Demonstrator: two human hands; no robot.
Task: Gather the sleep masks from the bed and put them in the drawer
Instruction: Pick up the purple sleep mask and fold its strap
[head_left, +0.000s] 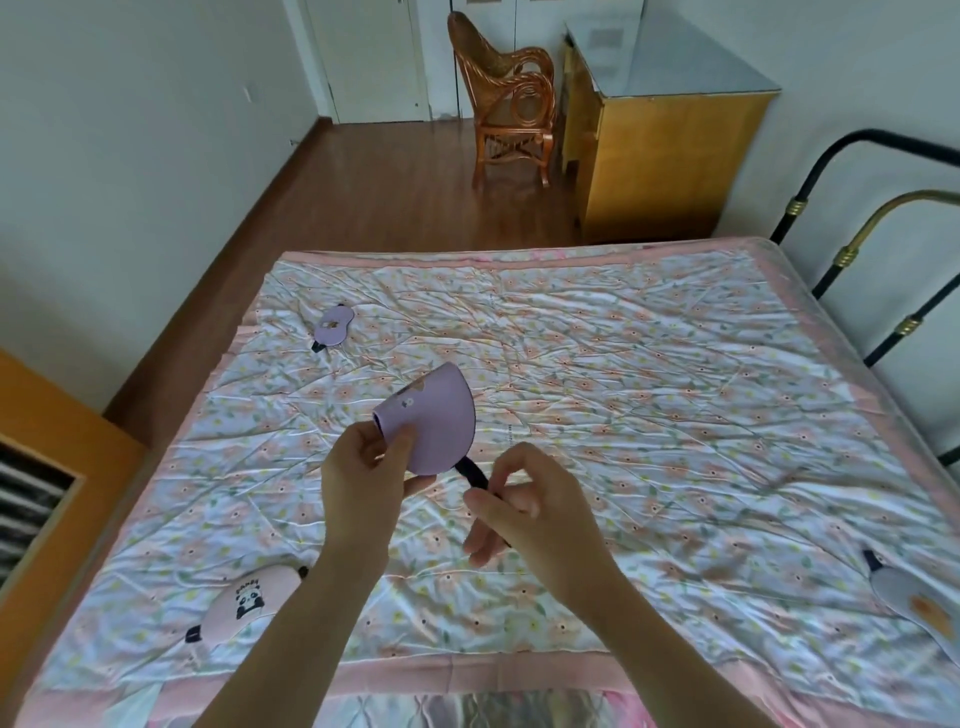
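From the head view, four sleep masks show. One purple mask, folded over, is held above the middle of the bed: the left hand pinches its folded edge between thumb and fingers, and the right hand pinches its dark strap. A second purple mask lies flat near the far left side of the bed. A pink panda mask lies at the near left. A grey mask lies at the near right edge, partly cut off. The bed wears a creased floral sheet with a pink border. Beyond it are a wooden floor, one wicker chair, one yellow cabinet and a metal bed frame on the right.
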